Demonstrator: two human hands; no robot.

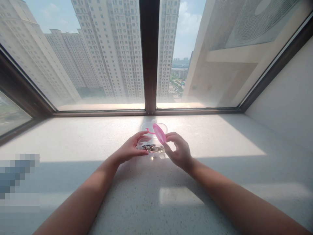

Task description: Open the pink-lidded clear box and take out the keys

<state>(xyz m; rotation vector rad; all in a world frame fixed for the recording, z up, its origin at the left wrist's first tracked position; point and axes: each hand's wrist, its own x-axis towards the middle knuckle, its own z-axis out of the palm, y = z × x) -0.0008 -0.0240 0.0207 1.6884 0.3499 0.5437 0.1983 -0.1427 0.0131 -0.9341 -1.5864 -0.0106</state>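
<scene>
A small clear round container (140,144) stands on the sill, filled with dark and brass-coloured metal pieces (153,148) that look like small clips or pins. My left hand (130,146) is wrapped around its left side, thumb in front and fingers behind. In my right hand (179,148), a round pink lid (159,133) is pinched at its lower right edge, tilted upright just above the container. Directly behind sits a clear plastic case (143,125) with a curved pink piece (149,131) on it, partly hidden by the pink lid.
The pale speckled windowsill (137,195) bears everything. Across the back runs the dark window frame (150,65), with a white wall (286,107) to the right. A blurred, pixelated patch (18,176) covers the left edge.
</scene>
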